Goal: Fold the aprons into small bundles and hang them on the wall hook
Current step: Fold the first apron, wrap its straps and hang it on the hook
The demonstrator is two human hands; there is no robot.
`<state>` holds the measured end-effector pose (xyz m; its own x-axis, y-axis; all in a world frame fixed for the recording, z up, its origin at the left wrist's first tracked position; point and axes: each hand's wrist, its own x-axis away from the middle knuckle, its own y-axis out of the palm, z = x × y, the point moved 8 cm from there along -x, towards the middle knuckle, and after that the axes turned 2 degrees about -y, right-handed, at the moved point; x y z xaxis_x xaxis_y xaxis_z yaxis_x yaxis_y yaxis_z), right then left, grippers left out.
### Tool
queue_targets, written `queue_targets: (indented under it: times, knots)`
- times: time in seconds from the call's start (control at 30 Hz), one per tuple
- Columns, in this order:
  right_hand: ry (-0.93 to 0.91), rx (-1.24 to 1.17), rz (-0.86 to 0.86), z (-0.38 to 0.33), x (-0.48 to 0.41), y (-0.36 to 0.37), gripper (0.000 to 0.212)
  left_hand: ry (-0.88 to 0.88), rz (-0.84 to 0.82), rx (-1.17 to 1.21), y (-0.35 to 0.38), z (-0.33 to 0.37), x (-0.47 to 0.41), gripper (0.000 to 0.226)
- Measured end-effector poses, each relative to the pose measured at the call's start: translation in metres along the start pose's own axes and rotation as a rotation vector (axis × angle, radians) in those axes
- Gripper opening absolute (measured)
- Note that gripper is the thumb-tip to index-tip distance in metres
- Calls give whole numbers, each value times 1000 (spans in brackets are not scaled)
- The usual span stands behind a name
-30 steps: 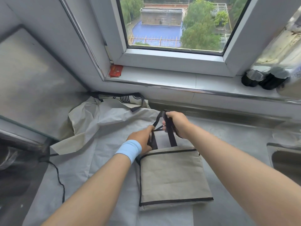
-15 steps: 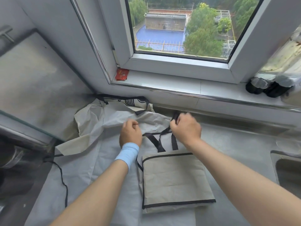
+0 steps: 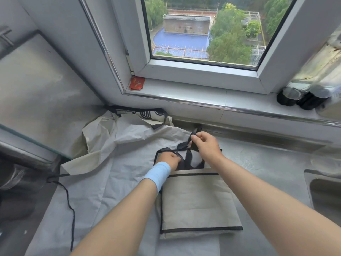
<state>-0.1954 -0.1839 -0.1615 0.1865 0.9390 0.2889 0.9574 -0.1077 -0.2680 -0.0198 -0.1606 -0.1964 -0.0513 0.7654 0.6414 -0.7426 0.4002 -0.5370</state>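
While the folded beige fabric apron bundle with black trim lies flat on the grey steel countertop, both hands work at its thin black fabric straps just beyond its far edge. The right hand has its fingers curled, thumb and fingertips pinching the upper end of a strap and holding it off the surface. The left hand, above a pale blue wristband, is curled too and grips a strap close to the bundle's far left corner. Its fingertips face away from the camera, so how many strands it holds cannot be told. Between the hands the straps cross in a tangle that is hard to read. Under the bundle's left side spreads a pale grey unfolded apron, its near edge cut off by the frame, beside a trailing thin black cord. Behind, a crumpled patterned apron is partly hidden by folds.
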Motion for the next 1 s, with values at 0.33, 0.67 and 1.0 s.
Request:
queue_targets:
  times: [0.33,0.67,1.0]
  knots:
    - [43,-383,303,-24,-24,-38,18,-52,112,249,-33,-8,-8,16]
    - [5,908,-51,4,1,-1,32,488,246,-683,-15,64,3,36]
    - [126,798,-157,37,-18,-1,14,295,308,-820,-56,46,-40,27]
